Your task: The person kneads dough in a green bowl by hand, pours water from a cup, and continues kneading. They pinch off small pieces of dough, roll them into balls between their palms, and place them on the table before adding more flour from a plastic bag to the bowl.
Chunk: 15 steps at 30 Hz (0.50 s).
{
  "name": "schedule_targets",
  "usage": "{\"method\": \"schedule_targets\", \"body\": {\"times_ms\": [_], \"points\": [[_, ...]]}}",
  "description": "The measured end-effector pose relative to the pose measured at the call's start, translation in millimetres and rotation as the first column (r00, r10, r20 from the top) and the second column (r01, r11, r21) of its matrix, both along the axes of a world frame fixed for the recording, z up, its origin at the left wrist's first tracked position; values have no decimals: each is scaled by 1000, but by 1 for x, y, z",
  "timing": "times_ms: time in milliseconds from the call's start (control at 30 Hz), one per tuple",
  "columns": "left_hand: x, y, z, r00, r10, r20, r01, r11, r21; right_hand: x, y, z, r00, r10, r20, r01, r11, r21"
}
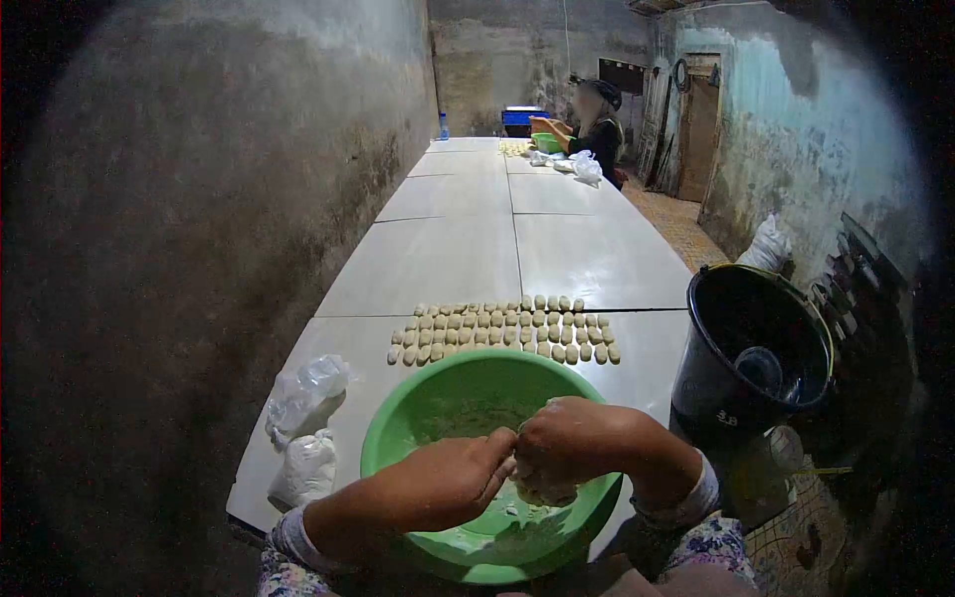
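Both my hands are over a green basin (pixel 398 426) at the near end of the long white table. My left hand (pixel 443 483) has its fingers pressed together, touching my right hand near the basin's middle; whatever it grips is hidden. Curled fingers of my right hand (pixel 572 443) hold pale dough (pixel 542 492). White smears and bits lie on the basin's bottom. Just beyond the basin, several rows of small oval dough pieces (pixel 497 320) lie on the table.
Plastic bags (pixel 306 468) with white contents lie left of the basin. A black bucket (pixel 696 368) stands at the right. At the far end of the table (pixel 428 264), a person (pixel 600 134) works by another green basin (pixel 547 143). A wall runs along the left.
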<state>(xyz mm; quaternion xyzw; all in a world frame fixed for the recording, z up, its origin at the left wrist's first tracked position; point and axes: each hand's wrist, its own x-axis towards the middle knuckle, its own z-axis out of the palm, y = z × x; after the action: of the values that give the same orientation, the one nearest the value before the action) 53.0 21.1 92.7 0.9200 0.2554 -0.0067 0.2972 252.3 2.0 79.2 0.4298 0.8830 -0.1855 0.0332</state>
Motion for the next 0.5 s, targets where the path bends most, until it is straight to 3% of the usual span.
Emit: {"method": "schedule_targets", "body": {"times_ms": [67, 167, 267, 367, 500], "points": [[0, -4, -5, 995, 9, 98, -7, 1000, -19, -6, -3, 13, 993, -53, 106, 57, 998, -34], [1, -9, -4, 997, 24, 78, -21, 999, -35, -5, -2, 7, 985, -67, 162, 72, 997, -24], [2, -11, -5, 999, 16, 36, -17, 999, 47, -1, -5, 10, 1000, -26, 7, 25, 999, 45], [0, -4, -12, 993, 23, 118, -40, 989, 141, -6, -5, 10, 990, -86, 108, 86, 996, 5], [-3, -3, 4, 985, -34, 167, 1, 981, 195, -5, -9, 19, 992, -81, 98, 87, 995, -52]]}}
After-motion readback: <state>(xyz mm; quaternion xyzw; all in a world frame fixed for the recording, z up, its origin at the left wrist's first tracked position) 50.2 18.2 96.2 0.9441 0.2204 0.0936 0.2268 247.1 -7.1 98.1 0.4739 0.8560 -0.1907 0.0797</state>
